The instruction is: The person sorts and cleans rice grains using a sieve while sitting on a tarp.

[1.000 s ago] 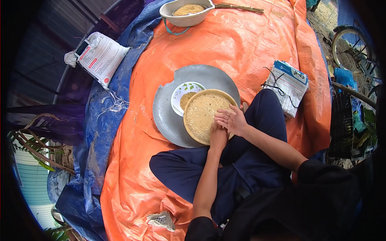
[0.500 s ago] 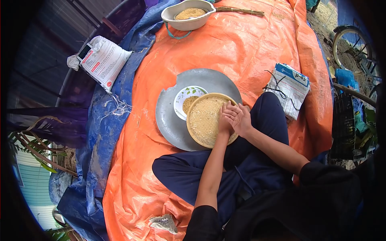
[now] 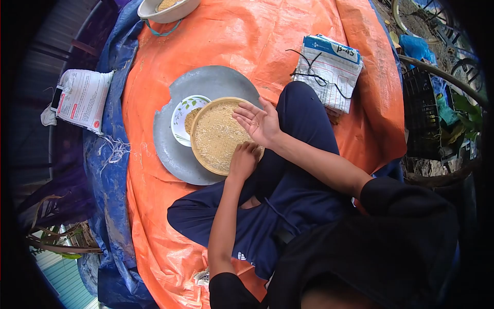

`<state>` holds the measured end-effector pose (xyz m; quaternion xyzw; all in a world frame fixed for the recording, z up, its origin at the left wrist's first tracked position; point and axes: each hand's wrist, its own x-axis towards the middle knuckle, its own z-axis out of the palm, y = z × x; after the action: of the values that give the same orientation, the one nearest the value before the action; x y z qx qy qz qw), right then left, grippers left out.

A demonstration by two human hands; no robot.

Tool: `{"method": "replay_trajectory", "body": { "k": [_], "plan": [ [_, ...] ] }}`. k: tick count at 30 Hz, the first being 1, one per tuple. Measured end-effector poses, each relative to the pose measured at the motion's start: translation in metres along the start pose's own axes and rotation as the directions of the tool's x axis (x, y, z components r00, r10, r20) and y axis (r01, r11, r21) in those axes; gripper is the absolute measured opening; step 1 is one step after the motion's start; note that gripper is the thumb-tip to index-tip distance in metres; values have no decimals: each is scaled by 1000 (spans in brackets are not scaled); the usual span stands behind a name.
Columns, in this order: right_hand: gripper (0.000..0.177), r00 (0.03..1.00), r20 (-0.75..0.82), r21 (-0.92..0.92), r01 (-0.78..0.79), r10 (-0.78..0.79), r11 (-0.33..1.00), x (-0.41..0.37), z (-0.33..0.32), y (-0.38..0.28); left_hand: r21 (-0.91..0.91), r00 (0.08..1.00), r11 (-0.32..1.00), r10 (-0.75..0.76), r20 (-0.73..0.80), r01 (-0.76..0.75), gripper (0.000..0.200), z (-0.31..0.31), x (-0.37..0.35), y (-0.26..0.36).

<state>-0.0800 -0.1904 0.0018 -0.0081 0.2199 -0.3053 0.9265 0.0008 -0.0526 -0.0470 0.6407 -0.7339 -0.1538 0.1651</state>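
Note:
A round, shallow tray (image 3: 218, 136) with a woven-looking rim holds a layer of pale, husk-flecked grain. It rests partly on a grey metal disc (image 3: 167, 149) and overlaps a white leaf-patterned bowl (image 3: 178, 123) with darker grain inside. My left hand (image 3: 244, 160) is at the tray's near edge, its fingers bent down against the grain; anything between the fingertips is hidden. Just above the tray's right side, my right hand (image 3: 261, 123) is palm up with the fingers stretched out. No object can be made out on that palm.
An orange tarp (image 3: 242, 41) lies beneath, over a blue tarp (image 3: 113, 206) on the left. Folded sacks (image 3: 329, 72) with a black cord lie beyond my knee. A white sack (image 3: 85, 98) stands at left. A pale basin (image 3: 172, 13) with grain sits at the top.
My hands were together over the tray's right side; now they are apart. The left has moved to the near rim, and the right has opened palm up. My view has shifted.

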Motion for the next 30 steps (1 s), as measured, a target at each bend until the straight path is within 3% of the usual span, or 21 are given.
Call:
{"method": "replay_trajectory", "body": {
  "k": [2,4,5,6,9,12,16,19,23,26,30],
  "plan": [
    [62,1000,20,29,3,-4,1000,1,2,-6,95,997,995,-16,-76,23,16,-19,-9,2],
    [63,999,23,36,26,-26,999,1,3,-12,220,905,937,-170,-389,270,20,-47,-21,5],
    [64,999,19,47,41,-42,998,3,4,-15,204,771,830,-350,-533,518,21,-53,-29,1],
    [65,998,14,58,56,-57,997,4,4,-18,146,576,670,-483,-659,728,23,-58,-38,-3],
    [66,997,7,82,71,-72,994,4,4,-20,-269,54,231,-844,-534,935,34,-42,-74,-33],
    [65,997,26,80,65,-67,995,6,4,-20,-235,310,335,-941,-138,913,45,-32,-84,-37],
    [66,994,32,53,99,-101,994,0,9,-21,-289,343,443,-876,-339,848,46,-17,-78,-47],
    [67,992,42,57,115,-118,992,-4,7,-28,-345,275,455,-844,-459,821,47,-16,-92,-65],
    [66,988,58,80,137,-141,987,-12,11,-37,-366,168,355,-875,-455,861,48,-38,-102,-72],
    [64,988,69,80,133,-139,988,-15,15,-36,-246,296,462,-813,-501,852,48,-40,-90,-47],
    [64,990,53,60,130,-133,990,-12,11,-35,-317,146,319,-873,-466,893,48,-44,-94,-48]
  ]
}}
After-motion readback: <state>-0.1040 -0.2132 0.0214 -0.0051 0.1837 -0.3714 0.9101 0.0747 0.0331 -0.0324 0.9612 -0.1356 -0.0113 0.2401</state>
